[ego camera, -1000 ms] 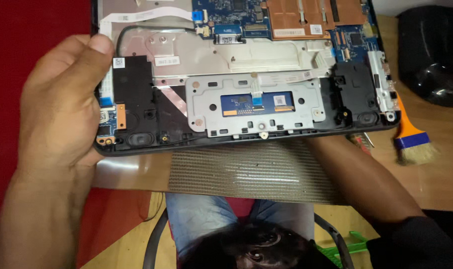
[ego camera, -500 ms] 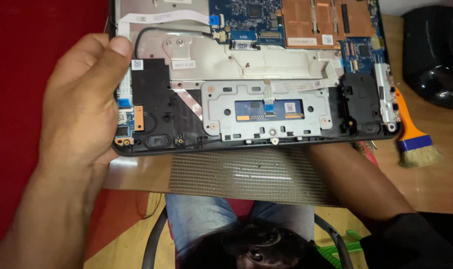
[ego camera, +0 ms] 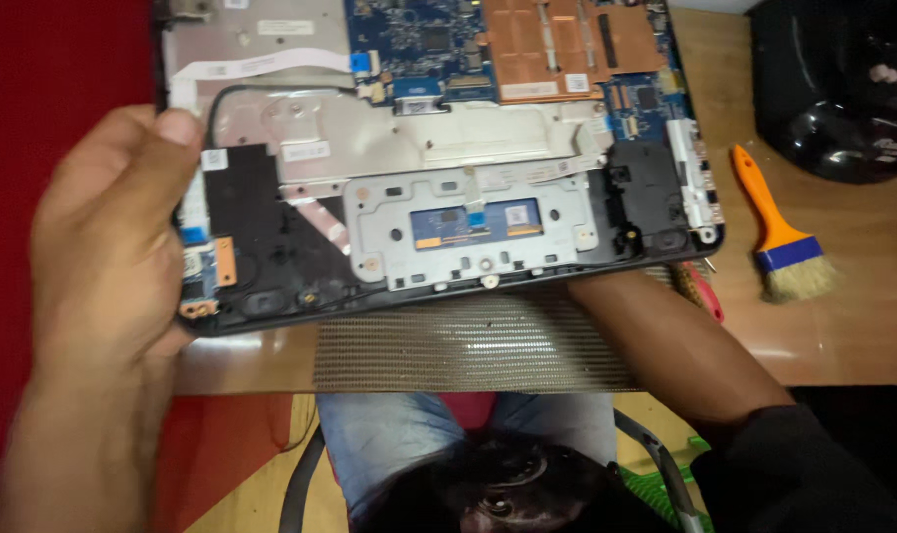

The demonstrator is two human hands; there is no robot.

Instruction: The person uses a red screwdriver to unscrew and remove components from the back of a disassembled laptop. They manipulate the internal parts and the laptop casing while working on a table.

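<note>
Opened laptop chassis (ego camera: 438,188), bottom cover off, lies on the wooden surface (ego camera: 863,326) with its near edge lifted toward the camera.

Left hand (ego camera: 113,237) grips the chassis's left edge: thumb up at the upper left corner, next to the black cable loop (ego camera: 233,92), palm covering the side, fingers curled round out of sight. Closed on the chassis, firm hold.

Right hand is not visible. Only the right forearm (ego camera: 665,341) shows, running under the chassis's lower right edge, so I cannot tell whether that hand is open or closed, or what it touches.

Inside:
- blue mainboard (ego camera: 419,39) top centre
- copper heat plate (ego camera: 557,44) just right of it
- white flat ribbon cable (ego camera: 261,67) running left from the board
- grey metal touchpad bracket (ego camera: 468,227) centre, near the front edge, with a small blue board in the middle
- black speaker modules left (ego camera: 261,237) and right (ego camera: 646,197)

Around it:
- orange-handled brush (ego camera: 776,232) with a blue ferrule on the surface, just right of the chassis
- red-handled tool (ego camera: 703,289) partly tucked under the chassis's right corner, touching the forearm area
- black glossy object (ego camera: 833,89) top right, well apart
- striped mat (ego camera: 468,341) under the near edge

Red surface (ego camera: 63,59) at left.
</note>
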